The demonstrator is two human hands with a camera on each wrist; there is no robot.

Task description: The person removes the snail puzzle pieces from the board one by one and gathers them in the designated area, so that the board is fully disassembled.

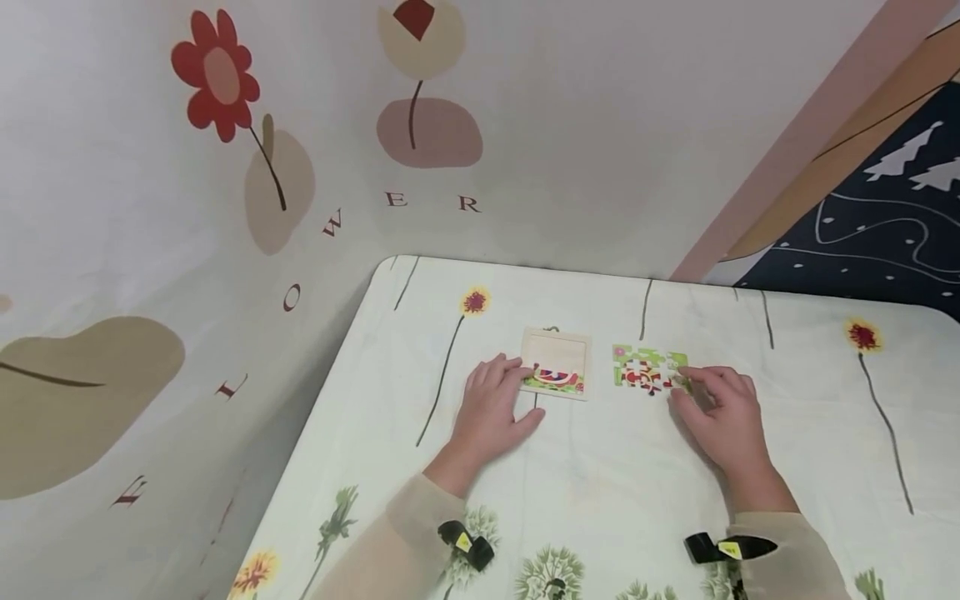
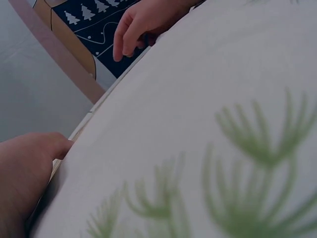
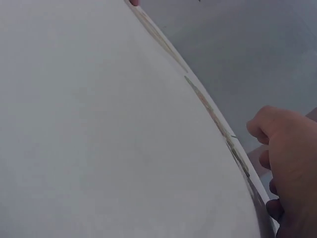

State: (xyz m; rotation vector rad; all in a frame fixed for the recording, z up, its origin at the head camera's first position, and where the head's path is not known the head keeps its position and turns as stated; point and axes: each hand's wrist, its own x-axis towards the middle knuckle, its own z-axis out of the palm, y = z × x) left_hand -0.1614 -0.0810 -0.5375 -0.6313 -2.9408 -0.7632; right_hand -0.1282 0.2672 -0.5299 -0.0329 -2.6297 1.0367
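A wooden puzzle tray (image 1: 592, 354) lies on the table, its lower part filled with a colourful strip of picture and its upper part bare wood. My left hand (image 1: 491, 408) rests at the tray's left side, fingertips touching its edge and thumb spread away. To the right, several jigsaw pieces (image 1: 641, 367) with green borders and a red-and-white middle lie joined or close together. My right hand (image 1: 723, 408) pinches a green puzzle piece (image 1: 681, 382) at their right edge between thumb and forefinger. Both wrist views show the hands at the table's surface, hiding most of the pieces.
A white cloth with printed flowers covers the table (image 1: 585, 475). A pale wall hanging (image 1: 570, 150) with flowers and letters rises behind and to the left. A dark blue cloth (image 1: 885, 217) with white trees hangs at the back right.
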